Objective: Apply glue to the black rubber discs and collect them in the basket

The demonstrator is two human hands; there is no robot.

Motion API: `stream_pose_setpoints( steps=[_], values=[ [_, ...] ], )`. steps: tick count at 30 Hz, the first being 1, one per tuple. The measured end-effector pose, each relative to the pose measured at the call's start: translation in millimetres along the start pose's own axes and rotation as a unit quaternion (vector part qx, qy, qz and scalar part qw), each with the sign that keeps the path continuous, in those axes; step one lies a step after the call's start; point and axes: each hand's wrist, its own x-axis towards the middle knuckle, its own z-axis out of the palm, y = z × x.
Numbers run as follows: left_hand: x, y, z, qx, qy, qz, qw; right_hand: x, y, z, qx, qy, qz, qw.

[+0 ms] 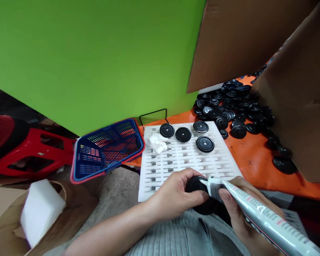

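Observation:
My left hand (pixel 177 192) is closed around a round black disc (pixel 196 185), thumb on its near side, just above my lap. My right hand (pixel 240 206) grips a long silvery-white glue tube (pixel 269 220) with printed lettering. The tube slants down from the lower right, and its tip meets or nearly meets the disc; the exact contact is hard to make out. Behind both hands lies a white slotted foam board (pixel 221 161). Several glossy black discs (pixel 205 144) rest on its far part, beside a crumpled white tissue (pixel 158 143).
Loose black discs (pixel 238 129) are heaped on the orange surface (pixel 252 160) at right, between brown cardboard panels (pixel 296 106). A blue basket (pixel 109 165) stands left of the board. A green panel (pixel 96 64) rises behind. Red stools (pixel 40 153) and an open carton (pixel 5 220) are at left.

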Motion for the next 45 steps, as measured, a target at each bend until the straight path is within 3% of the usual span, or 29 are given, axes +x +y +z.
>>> stream_pose_setpoints(
  steps=[10,15,24,32,41,45],
  values=[
    [-1.7,5.3,3.1,0.068,0.034,0.017,0.997,1.0,-1.0,0.9,-0.038,0.011,-0.021,0.999],
    [-3.6,8.4,6.7,0.036,0.011,0.011,0.999,1.8,-1.1,0.5,-0.06,0.01,-0.03,0.998],
    [-1.6,8.3,7.9,0.002,0.045,-0.016,0.999,0.6,-1.8,-3.5,-0.087,0.017,-0.047,0.995],
    [-0.9,6.3,6.9,-0.004,0.021,-0.025,0.999,-2.8,-0.6,-3.2,-0.098,0.008,-0.025,0.995],
    [-1.7,6.0,5.3,0.058,0.046,-0.006,0.997,3.8,-2.2,-7.8,-0.136,-0.031,-0.028,0.99],
    [-2.9,8.5,6.0,0.032,0.02,-0.015,0.999,4.1,-1.8,-7.7,-0.144,-0.027,-0.042,0.988]
  ],
)
